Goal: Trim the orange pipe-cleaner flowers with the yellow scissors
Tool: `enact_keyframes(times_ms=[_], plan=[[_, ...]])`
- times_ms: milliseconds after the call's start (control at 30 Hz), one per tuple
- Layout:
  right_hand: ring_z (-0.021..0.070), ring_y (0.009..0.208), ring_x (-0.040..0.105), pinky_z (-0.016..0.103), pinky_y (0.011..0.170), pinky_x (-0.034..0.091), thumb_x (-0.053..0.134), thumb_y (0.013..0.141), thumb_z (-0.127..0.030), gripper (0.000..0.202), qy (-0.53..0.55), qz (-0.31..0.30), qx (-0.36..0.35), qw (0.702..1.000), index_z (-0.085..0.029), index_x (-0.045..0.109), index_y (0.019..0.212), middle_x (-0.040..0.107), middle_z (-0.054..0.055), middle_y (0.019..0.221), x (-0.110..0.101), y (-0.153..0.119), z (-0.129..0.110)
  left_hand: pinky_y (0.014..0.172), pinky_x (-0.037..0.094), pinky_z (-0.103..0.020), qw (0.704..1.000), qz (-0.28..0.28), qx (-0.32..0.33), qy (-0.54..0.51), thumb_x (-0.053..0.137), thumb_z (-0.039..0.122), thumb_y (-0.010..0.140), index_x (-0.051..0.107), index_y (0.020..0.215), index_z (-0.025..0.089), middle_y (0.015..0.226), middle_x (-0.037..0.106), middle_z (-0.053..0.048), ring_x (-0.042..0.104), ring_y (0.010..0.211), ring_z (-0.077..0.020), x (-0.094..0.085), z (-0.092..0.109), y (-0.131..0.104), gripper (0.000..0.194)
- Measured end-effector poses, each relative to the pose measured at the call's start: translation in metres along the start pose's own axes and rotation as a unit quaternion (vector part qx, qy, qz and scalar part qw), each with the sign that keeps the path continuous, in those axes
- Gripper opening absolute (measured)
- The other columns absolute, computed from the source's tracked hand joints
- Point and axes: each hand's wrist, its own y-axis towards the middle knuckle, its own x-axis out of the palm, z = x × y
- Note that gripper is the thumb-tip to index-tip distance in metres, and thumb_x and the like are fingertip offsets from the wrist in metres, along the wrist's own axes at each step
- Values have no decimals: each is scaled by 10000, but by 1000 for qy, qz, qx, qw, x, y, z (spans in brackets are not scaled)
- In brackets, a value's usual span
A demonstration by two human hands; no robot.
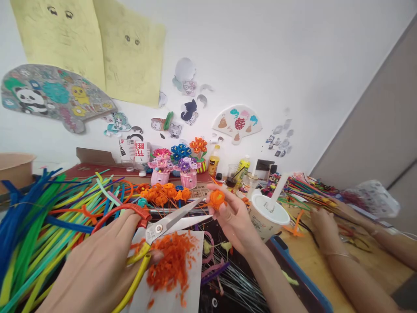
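Observation:
Wrapped round the red and yellow handles, my left hand point(100, 252) holds a pair of scissors point(159, 228) with its blades spread. My right hand point(233, 217) pinches an orange fuzzy flower point(216, 199) close to the blade tips; I cannot tell whether the blades touch it. Under the scissors lies a white sheet of paper point(194, 271) with a heap of orange fuzz clippings point(172, 261) on it. Behind the blades sits a row of similar orange flowers point(163, 193) on thin wire stems.
Bundles of colourful pipe cleaners point(42, 234) cover the left side. A white lidded cup with a straw point(269, 213) stands right of my right hand. Potted craft flowers point(189, 174) and bottles point(213, 161) line the back. Another person's arms point(339, 256) rest on the wooden table at right.

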Motion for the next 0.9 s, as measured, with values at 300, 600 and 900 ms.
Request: enact_keyframes(times_ms=[300, 600, 900], plan=[[143, 718, 530, 250, 649, 424, 800, 723, -421, 446, -22, -11, 6, 1000, -242, 701, 1119, 627, 31, 866, 0, -2, 0, 449, 423, -299, 989, -47, 55, 130, 422, 501, 854, 546, 920, 270, 756, 752, -30, 696, 545, -265, 14, -14, -10, 271], [123, 712, 508, 227, 649, 419, 795, 724, -442, 460, -14, -4, 5, 1000, -245, 703, 1129, 598, 27, 880, 0, -2, 3, 501, 509, -305, 992, -90, 43, 79, 435, 484, 867, 607, 937, 264, 807, 774, -41, 725, 601, -266, 19, -18, -12, 288], [133, 697, 532, 232, 632, 423, 812, 700, -439, 428, -5, 1, 0, 1000, -247, 708, 1068, 588, 13, 801, 0, -3, 3, 503, 507, -288, 995, -99, 22, -6, 430, 524, 846, 616, 846, 265, 784, 785, -25, 741, 644, -256, 10, -8, -4, 319]])
